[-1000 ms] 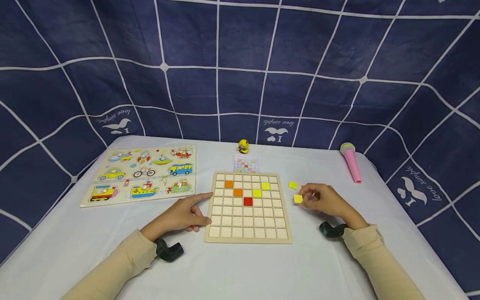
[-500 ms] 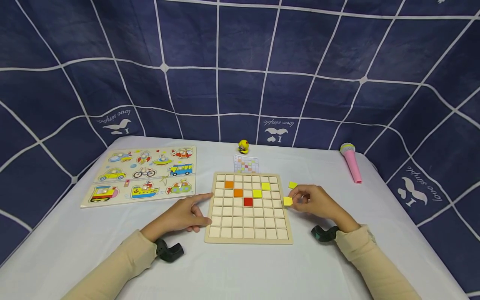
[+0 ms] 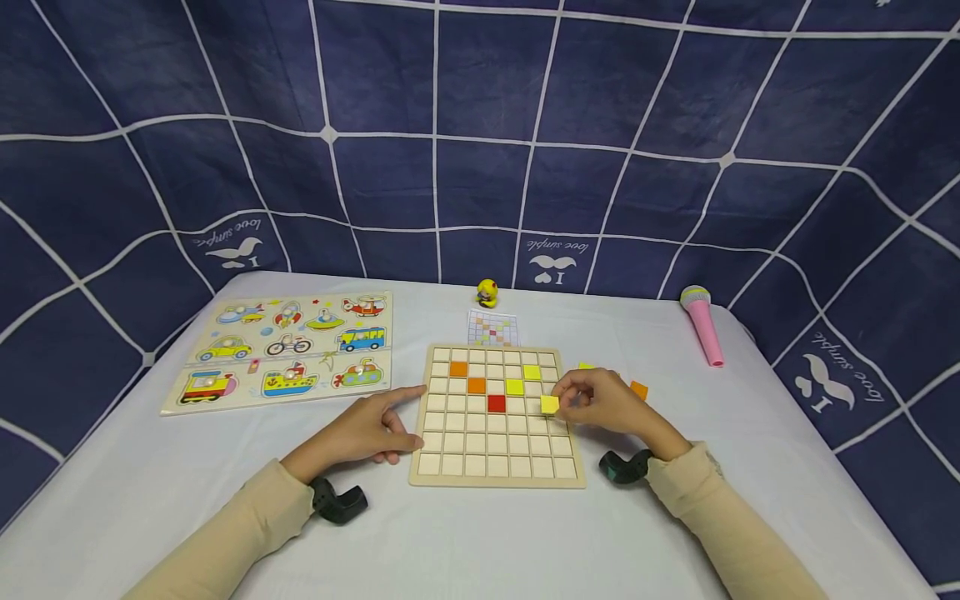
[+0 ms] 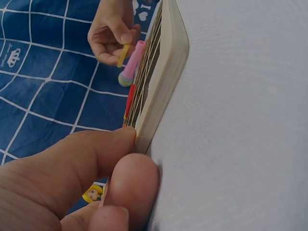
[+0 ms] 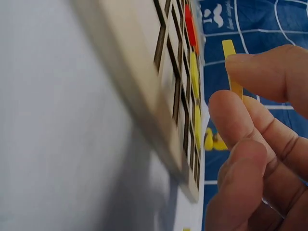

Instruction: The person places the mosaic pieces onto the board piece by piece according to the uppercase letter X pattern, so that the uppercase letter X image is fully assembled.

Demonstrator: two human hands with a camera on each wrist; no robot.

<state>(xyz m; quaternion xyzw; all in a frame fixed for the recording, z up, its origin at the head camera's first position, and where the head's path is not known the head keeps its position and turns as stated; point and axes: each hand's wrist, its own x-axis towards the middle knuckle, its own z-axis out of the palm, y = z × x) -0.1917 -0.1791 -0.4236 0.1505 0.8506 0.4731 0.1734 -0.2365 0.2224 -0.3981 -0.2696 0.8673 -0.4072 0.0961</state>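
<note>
Right hand moved over the board, pinching yellow tile.

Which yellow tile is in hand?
The yellow tile pinched in the right hand, over the right part of the board. Two other tiles sit in its squares; a fourth tile is beyond the hand, partly hidden.

Head view: taken from above, aimed forward and down; whole grid board framed against blue backdrop. Left wrist: set low, close to board's left edge, rolled sideways, right hand caught beyond. Right wrist: set close by right edge, also rolled; edge blurred, angle hard to judge. Board, yellow figure shared by all three.
</note>
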